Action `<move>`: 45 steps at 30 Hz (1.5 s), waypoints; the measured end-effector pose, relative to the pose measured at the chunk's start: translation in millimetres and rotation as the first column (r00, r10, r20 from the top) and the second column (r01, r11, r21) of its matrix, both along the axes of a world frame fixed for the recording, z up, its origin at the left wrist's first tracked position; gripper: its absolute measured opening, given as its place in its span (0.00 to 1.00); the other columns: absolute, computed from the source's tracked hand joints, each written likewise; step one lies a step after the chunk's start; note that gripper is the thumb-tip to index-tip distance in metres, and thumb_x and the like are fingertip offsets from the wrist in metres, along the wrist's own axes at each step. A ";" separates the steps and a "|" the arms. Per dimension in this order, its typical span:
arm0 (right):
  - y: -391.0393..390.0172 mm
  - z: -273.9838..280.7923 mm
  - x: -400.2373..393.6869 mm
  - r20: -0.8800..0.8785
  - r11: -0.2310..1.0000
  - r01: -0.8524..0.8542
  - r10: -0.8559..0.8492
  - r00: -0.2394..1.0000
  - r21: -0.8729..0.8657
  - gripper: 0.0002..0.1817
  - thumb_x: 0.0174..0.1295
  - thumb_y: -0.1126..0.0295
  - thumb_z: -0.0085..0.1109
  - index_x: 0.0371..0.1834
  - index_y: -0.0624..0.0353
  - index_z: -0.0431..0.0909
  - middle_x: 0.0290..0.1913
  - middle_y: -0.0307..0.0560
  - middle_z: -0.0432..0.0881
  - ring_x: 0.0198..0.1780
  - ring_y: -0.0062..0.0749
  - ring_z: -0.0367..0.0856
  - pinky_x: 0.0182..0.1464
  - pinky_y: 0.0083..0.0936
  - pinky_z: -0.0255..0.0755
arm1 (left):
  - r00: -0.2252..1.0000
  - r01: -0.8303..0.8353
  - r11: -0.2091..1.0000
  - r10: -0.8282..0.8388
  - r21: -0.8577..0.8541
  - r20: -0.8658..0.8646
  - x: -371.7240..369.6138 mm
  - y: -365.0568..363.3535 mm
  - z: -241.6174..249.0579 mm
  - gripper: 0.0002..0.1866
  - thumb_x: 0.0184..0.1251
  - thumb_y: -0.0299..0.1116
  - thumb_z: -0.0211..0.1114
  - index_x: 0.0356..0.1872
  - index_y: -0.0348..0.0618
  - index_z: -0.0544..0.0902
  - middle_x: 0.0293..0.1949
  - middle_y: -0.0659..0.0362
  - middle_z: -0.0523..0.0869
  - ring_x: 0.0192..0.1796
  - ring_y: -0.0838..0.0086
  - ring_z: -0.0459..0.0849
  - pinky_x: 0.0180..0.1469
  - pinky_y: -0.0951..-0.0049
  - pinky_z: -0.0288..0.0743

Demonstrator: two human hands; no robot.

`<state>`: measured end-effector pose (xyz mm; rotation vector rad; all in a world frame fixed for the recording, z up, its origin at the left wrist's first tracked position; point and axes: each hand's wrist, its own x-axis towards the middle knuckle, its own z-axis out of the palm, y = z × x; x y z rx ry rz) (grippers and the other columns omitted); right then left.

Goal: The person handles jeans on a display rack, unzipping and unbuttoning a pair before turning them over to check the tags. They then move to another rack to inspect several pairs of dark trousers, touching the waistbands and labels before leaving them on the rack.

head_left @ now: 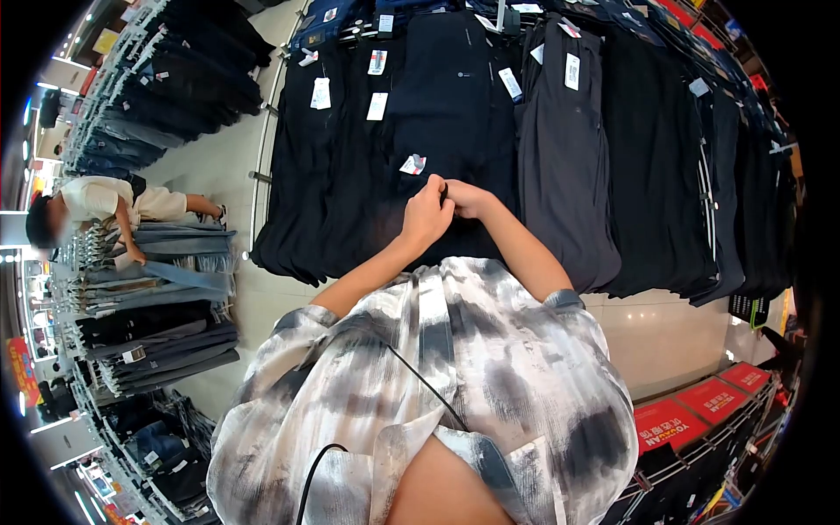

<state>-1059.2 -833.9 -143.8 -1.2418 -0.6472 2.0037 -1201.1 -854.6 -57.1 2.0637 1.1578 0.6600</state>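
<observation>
My left hand and my right hand meet in front of my chest, fingers closed and touching. A small black bit shows between the fingertips; I cannot tell what it is. Both hands are over a pair of folded dark navy trousers, which lies on top of other dark trousers on the display rack. A white paper tag sits just beyond my fingers. To the right hang grey trousers, and beside them black trousers. More black trousers hang on the left.
At the left, a person handles blue jeans on a hanging rail. Another rail of dark trousers stands upper left. Red sign panels top a rack at lower right. A tiled aisle runs around the display.
</observation>
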 end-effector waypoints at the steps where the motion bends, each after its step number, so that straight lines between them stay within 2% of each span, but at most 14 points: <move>1: 0.6 7.9 0.0 -0.158 0.999 0.038 -0.039 0.987 -0.012 0.12 0.69 0.69 0.46 0.35 0.58 0.80 0.37 0.44 0.83 0.39 0.34 0.81 0.45 0.31 0.78 | 1.000 0.011 1.000 -0.012 0.023 0.012 -0.5 0.9 2.7 0.11 0.59 0.28 0.62 0.41 0.40 0.71 0.32 0.44 0.83 0.37 0.43 0.83 0.38 0.49 0.76; 2: 1.3 11.1 -0.6 -0.312 0.997 0.071 -0.077 0.947 -0.032 0.11 0.69 0.69 0.46 0.35 0.58 0.80 0.36 0.43 0.82 0.38 0.33 0.81 0.45 0.32 0.78 | 1.000 0.021 0.999 -0.022 0.045 0.022 -0.2 0.9 4.3 0.11 0.59 0.27 0.62 0.41 0.40 0.71 0.30 0.44 0.82 0.35 0.44 0.83 0.37 0.51 0.76; 4: 3.8 10.5 3.4 -0.430 0.983 0.184 -0.160 0.889 0.015 0.08 0.66 0.74 0.51 0.32 0.59 0.80 0.34 0.44 0.81 0.36 0.34 0.82 0.43 0.33 0.80 | 0.998 0.036 0.995 -0.040 0.095 0.040 1.0 -0.9 10.4 0.12 0.57 0.26 0.62 0.40 0.40 0.70 0.27 0.46 0.80 0.33 0.44 0.82 0.35 0.52 0.76; 6: 2.8 7.5 -1.9 -0.356 0.969 0.245 -0.236 0.904 -0.022 0.07 0.66 0.74 0.52 0.31 0.60 0.79 0.35 0.44 0.81 0.36 0.33 0.81 0.43 0.32 0.80 | 0.999 0.042 0.998 -0.043 0.051 0.027 0.7 -0.1 14.2 0.12 0.57 0.25 0.61 0.40 0.39 0.71 0.29 0.44 0.81 0.34 0.44 0.82 0.36 0.52 0.76; 9: -2.3 -3.1 -10.1 -0.074 0.981 0.186 -0.181 0.981 0.058 0.08 0.65 0.72 0.53 0.30 0.62 0.78 0.34 0.42 0.80 0.34 0.29 0.79 0.37 0.32 0.77 | 0.993 0.109 0.982 -0.113 0.153 0.018 -2.6 -1.2 1.5 0.10 0.57 0.24 0.61 0.39 0.38 0.71 0.31 0.43 0.81 0.34 0.43 0.82 0.36 0.51 0.76; 10: -3.7 -15.8 -16.1 0.142 0.963 0.231 -0.251 0.958 0.140 0.07 0.63 0.71 0.55 0.31 0.63 0.79 0.33 0.40 0.79 0.34 0.26 0.76 0.30 0.30 0.73 | 0.991 0.127 0.982 -0.131 0.143 0.018 -4.0 -4.1 1.0 0.10 0.57 0.24 0.61 0.38 0.38 0.71 0.32 0.43 0.82 0.35 0.42 0.82 0.36 0.50 0.76; 12: -2.4 -39.8 -14.8 0.351 0.965 0.103 -0.186 0.918 0.242 0.07 0.60 0.72 0.57 0.36 0.65 0.80 0.35 0.41 0.81 0.34 0.26 0.76 0.29 0.32 0.70 | 0.986 0.165 0.979 -0.168 0.120 0.017 -8.4 -11.3 -0.5 0.09 0.57 0.24 0.61 0.37 0.38 0.72 0.33 0.42 0.82 0.36 0.42 0.82 0.36 0.49 0.76; 14: 3.1 -60.7 -12.3 0.434 0.970 -0.056 -0.053 0.900 0.235 0.08 0.60 0.72 0.57 0.38 0.65 0.80 0.37 0.41 0.82 0.34 0.27 0.76 0.30 0.31 0.71 | 0.986 0.164 0.977 -0.166 0.133 0.004 -10.7 -11.6 -5.1 0.06 0.57 0.22 0.60 0.35 0.38 0.73 0.32 0.44 0.83 0.36 0.43 0.82 0.36 0.50 0.76; 16: 3.4 -53.8 -13.0 0.428 0.969 -0.120 0.017 0.904 0.215 0.08 0.60 0.72 0.57 0.38 0.65 0.81 0.37 0.41 0.82 0.35 0.27 0.76 0.31 0.31 0.71 | 0.985 0.169 0.977 -0.170 0.131 -0.004 -10.8 -12.2 -1.1 0.06 0.57 0.22 0.59 0.35 0.39 0.74 0.32 0.45 0.83 0.36 0.45 0.83 0.37 0.51 0.77; 21: 10.2 -10.7 -18.0 0.109 0.988 -0.081 0.067 0.992 0.133 0.08 0.60 0.72 0.57 0.39 0.65 0.81 0.38 0.41 0.82 0.35 0.26 0.76 0.31 0.30 0.71 | 0.952 0.266 0.934 -0.293 0.236 0.085 -8.3 -16.1 3.7 0.04 0.56 0.20 0.58 0.30 0.40 0.77 0.30 0.51 0.83 0.33 0.52 0.83 0.35 0.57 0.77; 26: 8.8 2.0 -22.2 -0.195 0.996 0.017 -0.001 0.981 0.083 0.09 0.60 0.72 0.57 0.39 0.65 0.81 0.38 0.41 0.82 0.35 0.26 0.76 0.32 0.30 0.71 | 0.943 0.310 0.907 -0.330 0.285 0.027 -12.1 -21.6 4.2 0.05 0.56 0.20 0.58 0.28 0.43 0.78 0.29 0.55 0.81 0.34 0.57 0.83 0.36 0.60 0.77; 29: 4.7 -1.8 -24.1 -0.288 0.996 0.067 -0.048 0.956 0.056 0.09 0.60 0.72 0.57 0.39 0.65 0.81 0.39 0.41 0.83 0.35 0.26 0.76 0.32 0.30 0.71 | 0.938 0.338 0.904 -0.347 0.263 -0.014 -15.9 -27.0 -6.4 0.05 0.55 0.21 0.59 0.28 0.44 0.79 0.28 0.57 0.81 0.33 0.59 0.83 0.35 0.61 0.77; 38: -4.1 -24.9 -41.8 -0.064 0.996 0.072 -0.069 0.996 0.055 0.09 0.60 0.72 0.57 0.40 0.65 0.82 0.40 0.41 0.83 0.36 0.26 0.76 0.33 0.29 0.72 | 0.928 0.336 0.889 -0.368 0.311 0.050 -23.6 -34.1 -14.9 0.05 0.54 0.22 0.61 0.25 0.46 0.78 0.26 0.60 0.80 0.32 0.63 0.83 0.33 0.64 0.77; 45: -1.5 -31.8 -45.9 -0.029 0.994 0.070 -0.067 0.997 0.085 0.09 0.60 0.72 0.57 0.40 0.64 0.82 0.41 0.41 0.83 0.36 0.26 0.76 0.34 0.28 0.72 | 0.923 0.358 0.895 -0.383 0.266 0.047 -29.4 -33.4 -11.5 0.05 0.54 0.21 0.61 0.26 0.46 0.79 0.27 0.60 0.80 0.32 0.64 0.83 0.34 0.65 0.78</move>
